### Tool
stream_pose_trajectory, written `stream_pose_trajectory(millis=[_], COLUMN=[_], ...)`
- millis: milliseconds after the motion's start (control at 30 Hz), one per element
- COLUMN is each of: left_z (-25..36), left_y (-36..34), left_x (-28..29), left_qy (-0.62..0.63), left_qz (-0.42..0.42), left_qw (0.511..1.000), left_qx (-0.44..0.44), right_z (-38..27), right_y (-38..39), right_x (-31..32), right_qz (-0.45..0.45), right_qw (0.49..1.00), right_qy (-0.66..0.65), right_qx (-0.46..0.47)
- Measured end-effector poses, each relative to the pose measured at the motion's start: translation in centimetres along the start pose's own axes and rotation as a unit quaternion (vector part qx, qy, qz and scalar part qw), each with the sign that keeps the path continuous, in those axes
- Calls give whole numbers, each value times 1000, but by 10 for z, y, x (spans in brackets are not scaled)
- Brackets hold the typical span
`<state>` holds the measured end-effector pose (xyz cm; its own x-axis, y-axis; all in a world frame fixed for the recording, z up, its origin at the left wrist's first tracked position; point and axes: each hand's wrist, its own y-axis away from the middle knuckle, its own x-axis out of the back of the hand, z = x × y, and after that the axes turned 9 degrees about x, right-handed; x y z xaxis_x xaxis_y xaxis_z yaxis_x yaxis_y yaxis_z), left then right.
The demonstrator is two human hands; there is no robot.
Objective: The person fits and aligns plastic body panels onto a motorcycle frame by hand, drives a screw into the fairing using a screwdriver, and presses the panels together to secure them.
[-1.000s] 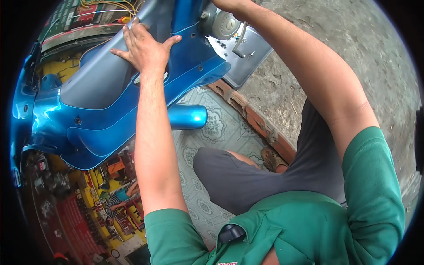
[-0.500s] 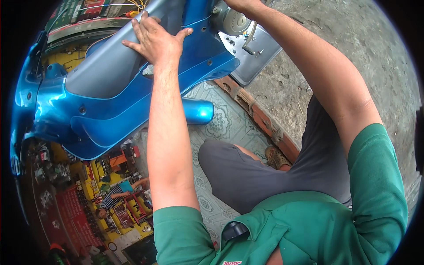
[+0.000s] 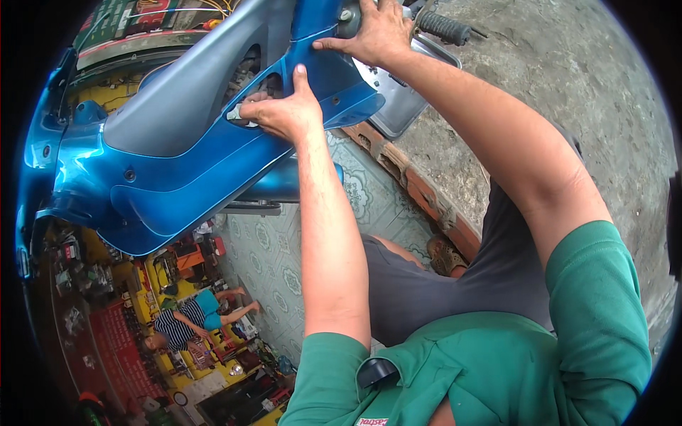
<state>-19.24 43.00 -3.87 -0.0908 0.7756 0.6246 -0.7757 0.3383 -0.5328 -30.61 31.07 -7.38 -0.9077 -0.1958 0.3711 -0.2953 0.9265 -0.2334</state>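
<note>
A glossy blue motorbike body panel with a grey centre section spans the upper left. My left hand is hooked into the cutout in its side. The fingers reach inside and are partly hidden, while the thumb lies on the blue surface, so the hand is closed on the panel. My right hand is spread open, its thumb touching the blue panel and its fingers over the round grey engine cover. Beside it a ribbed black rubber foot peg sticks out to the right.
A grey metal tray with small dark parts lies beyond the panel. A brick edge divides patterned tiles from rough concrete. At lower left, a person in a striped shirt is among tools and yellow shelving.
My left hand has slid from the grey section toward the right, into the side cutout. My right hand has come down onto the panel's edge. The person at lower left has shifted right.
</note>
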Motion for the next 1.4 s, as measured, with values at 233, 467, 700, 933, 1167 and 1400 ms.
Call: stream_pose_trajectory(millis=[233,467,700,933,1167,1400], left_z=[-1,-24,-15,6,45,37], left_y=[-9,-40,-52,23,-34,-62], left_x=[-40,-18,-9,23,28,12], left_qy=[82,86,212,238,183,282], left_qz=[-26,-64,-205,26,-226,-283], left_qw=[995,989,948,968,949,900], left_qx=[55,98,117,75,124,174], right_z=[47,-25,-1,-10,2,0], right_y=[-21,-16,-22,-26,-22,-25], right_x=[-59,-37,-52,-43,-44,-38], right_qz=[148,33,47,37,52,37], right_qw=[988,993,996,995,995,996], right_qy=[13,34,36,-7,-16,-21], right_qx=[48,-108,-65,-91,-79,-75])
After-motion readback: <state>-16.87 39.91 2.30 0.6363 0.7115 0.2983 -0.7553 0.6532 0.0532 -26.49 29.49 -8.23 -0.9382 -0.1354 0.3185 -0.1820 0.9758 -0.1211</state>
